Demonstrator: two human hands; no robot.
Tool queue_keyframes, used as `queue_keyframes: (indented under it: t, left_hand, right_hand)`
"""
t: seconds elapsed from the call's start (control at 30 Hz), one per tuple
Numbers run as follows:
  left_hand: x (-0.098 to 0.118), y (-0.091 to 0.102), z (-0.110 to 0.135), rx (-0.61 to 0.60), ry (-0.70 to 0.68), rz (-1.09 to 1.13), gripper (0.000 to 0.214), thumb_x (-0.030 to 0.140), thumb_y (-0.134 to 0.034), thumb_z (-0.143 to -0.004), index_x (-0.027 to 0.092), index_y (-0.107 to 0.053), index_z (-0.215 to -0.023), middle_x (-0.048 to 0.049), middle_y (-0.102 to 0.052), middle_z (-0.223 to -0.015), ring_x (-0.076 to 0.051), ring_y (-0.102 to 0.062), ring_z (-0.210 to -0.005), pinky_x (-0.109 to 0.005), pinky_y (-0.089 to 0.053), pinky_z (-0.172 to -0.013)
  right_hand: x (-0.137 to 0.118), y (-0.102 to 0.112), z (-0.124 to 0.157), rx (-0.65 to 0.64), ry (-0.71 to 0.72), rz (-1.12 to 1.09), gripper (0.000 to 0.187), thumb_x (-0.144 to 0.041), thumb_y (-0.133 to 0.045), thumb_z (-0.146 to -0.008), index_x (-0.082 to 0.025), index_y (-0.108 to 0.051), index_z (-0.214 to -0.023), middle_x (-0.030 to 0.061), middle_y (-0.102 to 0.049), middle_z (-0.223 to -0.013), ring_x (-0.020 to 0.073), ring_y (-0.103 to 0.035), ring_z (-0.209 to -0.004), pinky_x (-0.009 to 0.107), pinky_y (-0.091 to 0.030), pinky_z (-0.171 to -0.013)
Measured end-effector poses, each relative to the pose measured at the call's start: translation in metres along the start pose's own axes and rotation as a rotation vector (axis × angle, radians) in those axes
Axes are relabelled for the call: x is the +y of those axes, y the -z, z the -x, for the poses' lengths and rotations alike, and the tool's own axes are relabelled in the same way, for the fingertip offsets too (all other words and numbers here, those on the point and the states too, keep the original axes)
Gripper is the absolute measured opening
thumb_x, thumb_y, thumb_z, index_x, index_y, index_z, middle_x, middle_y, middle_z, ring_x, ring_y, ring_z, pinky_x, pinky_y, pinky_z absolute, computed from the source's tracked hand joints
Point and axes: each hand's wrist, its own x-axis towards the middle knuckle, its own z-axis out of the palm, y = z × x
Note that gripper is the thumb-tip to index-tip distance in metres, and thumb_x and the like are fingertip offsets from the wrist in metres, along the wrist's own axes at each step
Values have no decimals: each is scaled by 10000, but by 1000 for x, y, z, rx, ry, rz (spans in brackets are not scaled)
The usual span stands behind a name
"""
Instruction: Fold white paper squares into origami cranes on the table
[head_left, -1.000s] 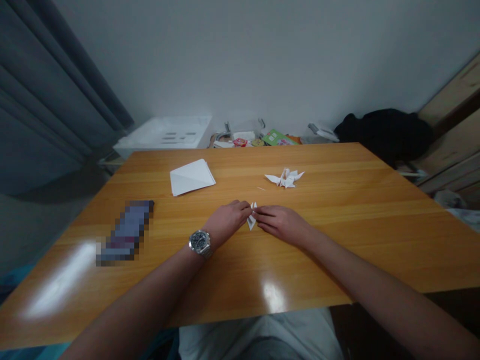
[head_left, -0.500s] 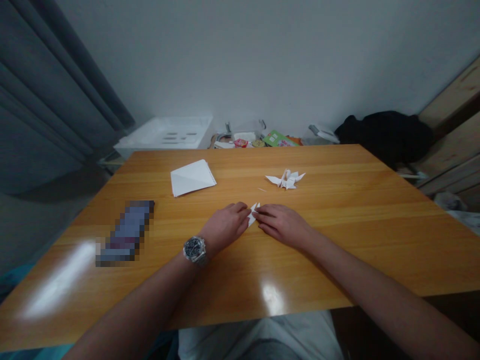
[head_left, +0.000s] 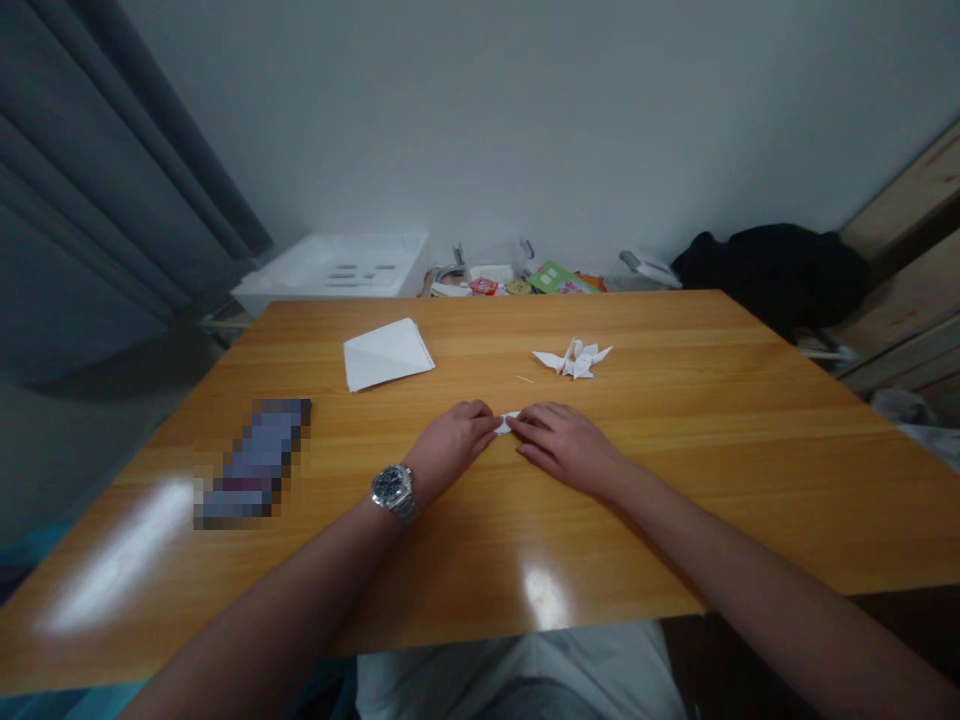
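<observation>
A small piece of folded white paper lies at the middle of the wooden table, mostly covered by fingers. My left hand, with a metal watch at the wrist, pinches its left side. On the other side my right hand grips the paper with its fingertips, the fingers close together. Beyond the right hand stands a finished white paper crane with spread wings. A thin white sliver rests on the wood between the crane and my hands.
A stack of white paper sheets lies at the far left of the table. Nearer me on the left is a pixelated phone-like object. Behind the far edge are a white plastic tray, a green booklet and a black cloth item.
The folded paper now shows as a flatter, smaller shape between my fingertips; its upright points no longer show. Both hands have shifted only slightly.
</observation>
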Motion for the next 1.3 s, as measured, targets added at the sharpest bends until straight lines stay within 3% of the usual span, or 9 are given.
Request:
queue_keyframes:
  t: [0.37,0.63,0.83,1.3]
  left_hand:
    - [-3,-4,-1,-6,-60,-62,262,250,-482,-1021,198,-718,-1124,-78,-670,-1114,-194,-619,-1022,-313,-507,-938]
    - [11,5,2,-54,-54,-232,308,260,-405,-1040,167,-662,-1181,-96,-646,-1109,-214,-598,-979,-331,-510,-863]
    - [21,7,10,-66,-83,-338,318,291,-506,-989,148,-592,-1260,-123,-631,-1124,-248,-586,-1008,-379,-477,-891]
    - [38,-7,19,-39,24,-342,511,411,-510,-986,37,-518,-1334,-226,-585,-1283,-333,-540,-1183,-444,-447,-993]
  right_hand:
    - [1,-6,-1,11,-22,-26,347,-313,-525,-1001,-188,-610,-1314,148,-622,-1288,279,-591,-1170,465,-508,-986]
    - [-4,-6,-2,-35,-34,17,362,-317,-497,-1016,-154,-603,-1321,143,-639,-1274,279,-612,-1146,452,-517,-981]
    - [-10,-1,-5,-53,-46,41,351,-305,-518,-1006,-162,-590,-1319,143,-639,-1254,268,-613,-1129,439,-513,-968]
    - [-20,-1,-4,-60,-79,81,406,-370,-491,-1014,-145,-559,-1345,165,-613,-1310,296,-592,-1192,449,-489,-1007]
